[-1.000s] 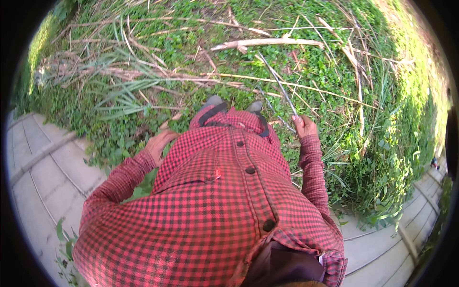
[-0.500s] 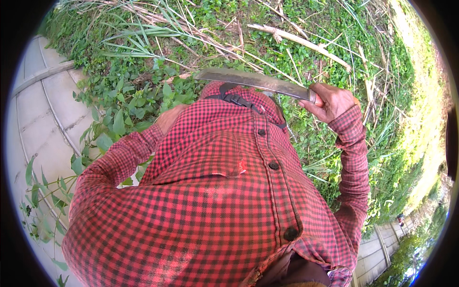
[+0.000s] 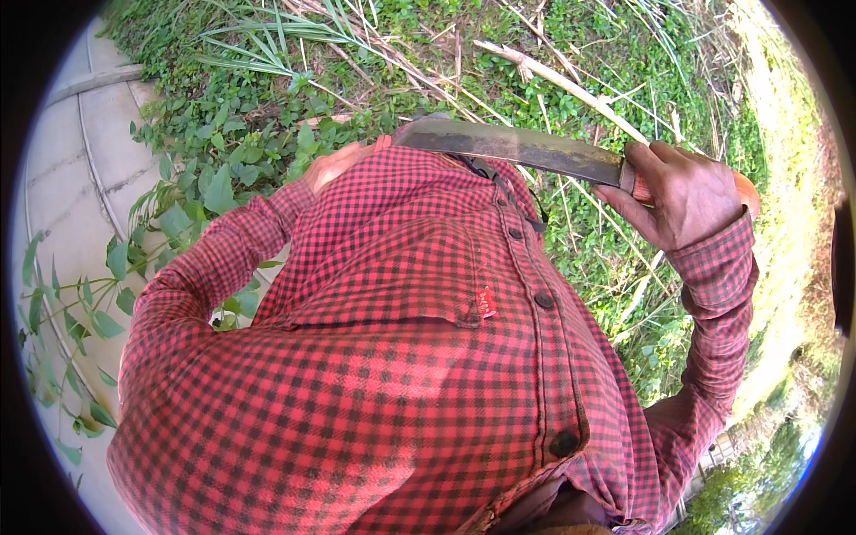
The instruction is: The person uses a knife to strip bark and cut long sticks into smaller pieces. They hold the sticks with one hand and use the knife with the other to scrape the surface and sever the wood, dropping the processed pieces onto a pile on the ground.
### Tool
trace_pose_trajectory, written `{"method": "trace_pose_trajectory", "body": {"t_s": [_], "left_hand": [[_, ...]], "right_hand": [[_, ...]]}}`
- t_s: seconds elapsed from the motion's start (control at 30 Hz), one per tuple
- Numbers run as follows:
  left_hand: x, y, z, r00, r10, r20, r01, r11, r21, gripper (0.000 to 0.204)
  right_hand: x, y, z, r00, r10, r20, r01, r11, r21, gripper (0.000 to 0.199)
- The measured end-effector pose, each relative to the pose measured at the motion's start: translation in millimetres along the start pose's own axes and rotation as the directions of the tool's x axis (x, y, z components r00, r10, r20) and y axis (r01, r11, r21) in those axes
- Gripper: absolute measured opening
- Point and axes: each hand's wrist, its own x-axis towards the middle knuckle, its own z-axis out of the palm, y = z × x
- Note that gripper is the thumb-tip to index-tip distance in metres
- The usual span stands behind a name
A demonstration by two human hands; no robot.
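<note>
My right hand [image 3: 682, 192] grips the wooden handle of a long dark machete [image 3: 513, 145], raised at the upper right. Its blade runs leftward across my front, over my red-and-black checked shirt [image 3: 401, 357]. My left hand [image 3: 339, 163] shows just beyond the shirt at upper centre, held low beside the green weeds; only part of it is visible and nothing shows in it. The blade's tip ends close to that hand.
Leafy green weeds [image 3: 223, 169] and dry cut stalks [image 3: 553, 80] cover the ground ahead. A pale concrete slab path [image 3: 80, 187] curves along the left. Grass and more plants slope away on the right.
The right hand has kept the machete raised across my front, and the view has swung so the path sits further left. The left hand stays low by the weeds.
</note>
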Motion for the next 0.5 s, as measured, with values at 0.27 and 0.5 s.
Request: {"method": "trace_pose_trajectory", "body": {"t_s": [0.27, 0.5], "left_hand": [[2, 30, -14, 0.999, -0.028, 0.041, 0.024, 0.995, 0.100, 0.045], [13, 42, -5, 0.997, 0.067, -0.045, -0.060, 0.988, 0.142, 0.043]], "right_hand": [[0, -14, -23, 0.997, 0.078, -0.016, -0.079, 0.995, -0.059, 0.038], [-10, -22, -31, 0.992, -0.058, -0.109, 0.036, 0.980, -0.194, 0.039]]}}
